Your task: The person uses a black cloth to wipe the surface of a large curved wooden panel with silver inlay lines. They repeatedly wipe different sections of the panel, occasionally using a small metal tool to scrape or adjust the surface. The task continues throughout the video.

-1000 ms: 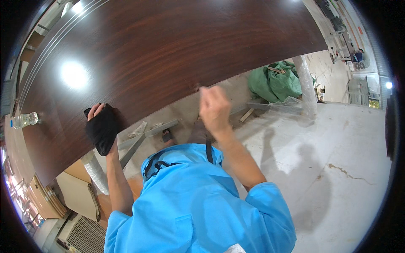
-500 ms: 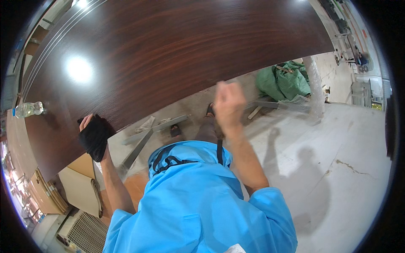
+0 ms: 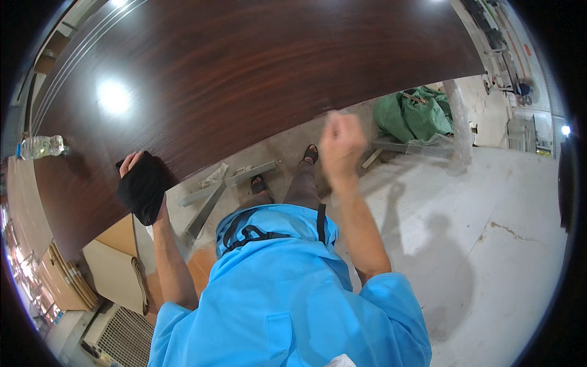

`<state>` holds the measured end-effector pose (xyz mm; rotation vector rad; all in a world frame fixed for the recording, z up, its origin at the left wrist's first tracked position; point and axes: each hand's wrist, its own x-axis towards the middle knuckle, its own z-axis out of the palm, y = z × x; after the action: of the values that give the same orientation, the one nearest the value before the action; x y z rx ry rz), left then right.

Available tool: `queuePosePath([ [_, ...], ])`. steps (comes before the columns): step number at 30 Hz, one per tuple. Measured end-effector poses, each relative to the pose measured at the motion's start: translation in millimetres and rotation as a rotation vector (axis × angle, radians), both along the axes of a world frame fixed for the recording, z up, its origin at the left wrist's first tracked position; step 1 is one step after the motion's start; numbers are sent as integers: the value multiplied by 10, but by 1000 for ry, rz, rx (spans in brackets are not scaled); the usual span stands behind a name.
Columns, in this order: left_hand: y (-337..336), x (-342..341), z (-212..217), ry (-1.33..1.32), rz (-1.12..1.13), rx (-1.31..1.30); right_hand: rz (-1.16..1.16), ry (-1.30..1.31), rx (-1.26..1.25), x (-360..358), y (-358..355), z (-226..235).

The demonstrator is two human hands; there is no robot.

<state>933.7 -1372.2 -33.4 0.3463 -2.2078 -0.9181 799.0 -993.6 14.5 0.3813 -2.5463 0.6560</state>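
Note:
A large dark brown wood-grain panel (image 3: 244, 67) with a glossy face spreads across the top of the view. At its near left edge my left hand (image 3: 129, 163) is closed around a bunched black cloth (image 3: 144, 191), which rests against the panel. Most of that hand is hidden under the cloth; only some fingers show. My right hand (image 3: 342, 145) is curled into a fist by the panel's near edge, right of the middle. It is smeared by motion, and whatever the fingers may hold is hidden.
A clear plastic bottle (image 3: 43, 147) with a blue cap is at the panel's left side. Grey metal support legs (image 3: 205, 211) stand below the panel. A green sack (image 3: 413, 116) lies beyond my right hand, beside a plastic-wrapped post (image 3: 457, 128). Cardboard sheets (image 3: 116, 275) lean at lower left.
My right hand has shifted slightly to the right along the panel's edge, still curled. My left hand and the black cloth have moved a little to the right.

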Motion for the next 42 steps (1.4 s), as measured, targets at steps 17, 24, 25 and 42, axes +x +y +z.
queuePosePath([
  [17, 62, 10, 7, -29, 56, -78, 109, -3, 113, 290, -373, -87],
  [24, 39, -10, 13, 52, 17, 133, 352, -108, -132, 693, -902, -461],
  [25, 39, -17, 18, 34, 28, 35, 203, -6, -143, 560, -704, -437],
  [42, -34, 2, -3, -50, 34, -253, -72, 158, -264, 187, -142, -507],
])
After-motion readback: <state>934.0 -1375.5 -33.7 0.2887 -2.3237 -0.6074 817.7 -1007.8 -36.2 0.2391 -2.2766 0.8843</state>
